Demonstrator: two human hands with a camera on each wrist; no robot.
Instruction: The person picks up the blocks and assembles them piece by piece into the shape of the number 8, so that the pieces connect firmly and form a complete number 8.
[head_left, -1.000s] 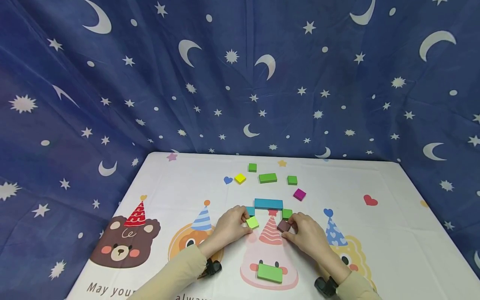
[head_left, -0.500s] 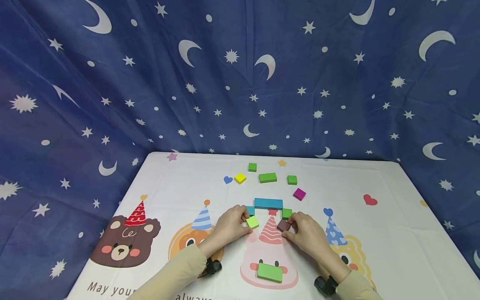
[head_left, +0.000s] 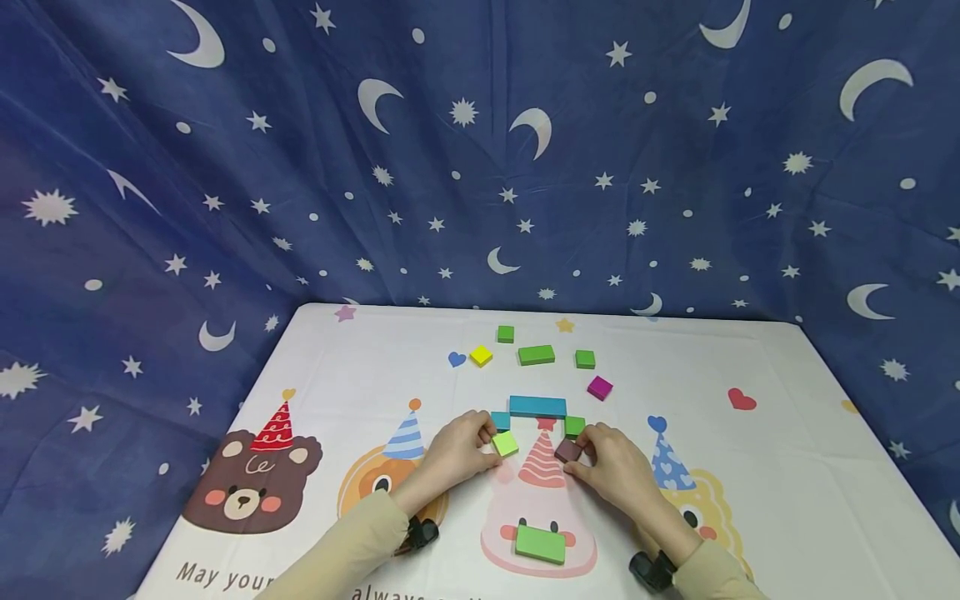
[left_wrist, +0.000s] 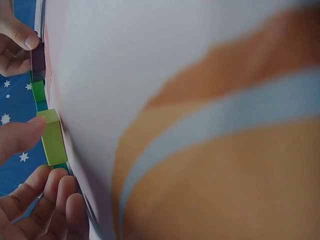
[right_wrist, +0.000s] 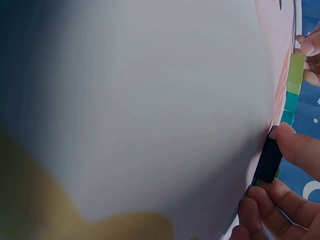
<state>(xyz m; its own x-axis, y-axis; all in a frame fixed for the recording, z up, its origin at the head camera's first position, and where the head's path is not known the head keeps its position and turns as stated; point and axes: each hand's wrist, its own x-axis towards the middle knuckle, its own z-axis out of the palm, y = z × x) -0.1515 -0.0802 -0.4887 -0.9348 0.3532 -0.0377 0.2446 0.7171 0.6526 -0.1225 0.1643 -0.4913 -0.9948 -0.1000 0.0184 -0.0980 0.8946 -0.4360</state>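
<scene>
In the head view my left hand (head_left: 457,448) pinches a lime-green block (head_left: 506,443) between thumb and fingers. The left wrist view has the thumb on one end of that lime block (left_wrist: 54,140) and fingertips at the other. My right hand (head_left: 617,467) pinches a dark brown block (head_left: 567,451), also seen between thumb and forefinger in the right wrist view, where the brown block (right_wrist: 270,157) looks nearly black. Just behind these two lie a small teal block (head_left: 500,421), partly hidden by my left fingers, and a green block (head_left: 575,427). A long blue block (head_left: 537,407) lies beyond, between them.
Farther back lie a yellow block (head_left: 482,356), a longer green block (head_left: 536,355), two small green blocks and a magenta block (head_left: 600,388). Nearer me is a light-green oblong block (head_left: 540,545). A blue starry curtain (head_left: 480,167) hangs behind the table.
My left wrist has shifted very slightly to the left. The right hand and all the blocks look still.
</scene>
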